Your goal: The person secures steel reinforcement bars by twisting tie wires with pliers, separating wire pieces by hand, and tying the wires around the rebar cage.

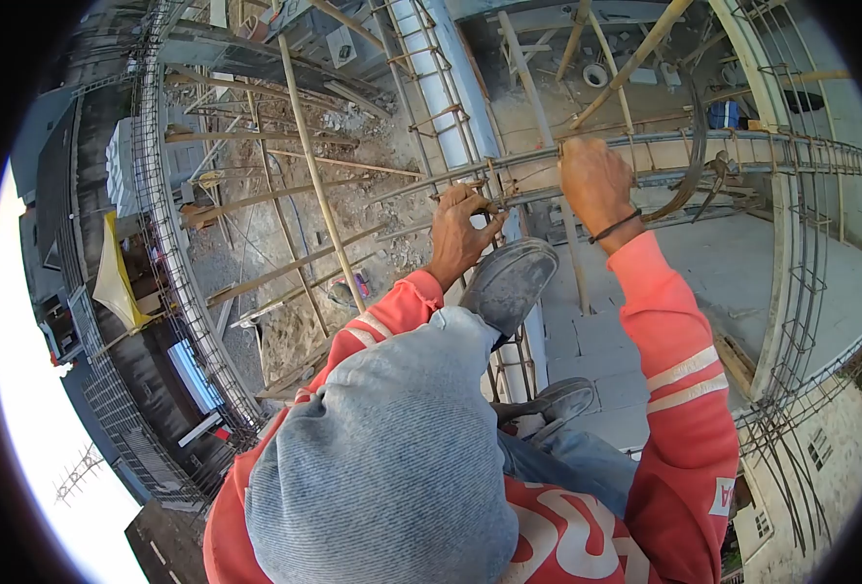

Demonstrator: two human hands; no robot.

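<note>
My left hand (461,234) is at the crossing of the rebar cages (494,185), its thumb and forefinger pinched together on something too small to make out. My right hand (596,185) is closed on the upper side of the horizontal rebar cage (664,161), right of the crossing; what lies inside its fingers is hidden. A dark band circles my right wrist. Close below my left hand is a dark shoe (511,282), over the cage that runs up the frame. A looped bundle of wire (689,175) hangs over the horizontal cage to the right of my right hand.
A second shoe (564,399) rests lower down. Wooden poles (305,146) rise at the left above rubble ground (295,234). More rebar (810,263) stands at the right, with a concrete floor (713,263) below. A blue container (723,115) is at the upper right.
</note>
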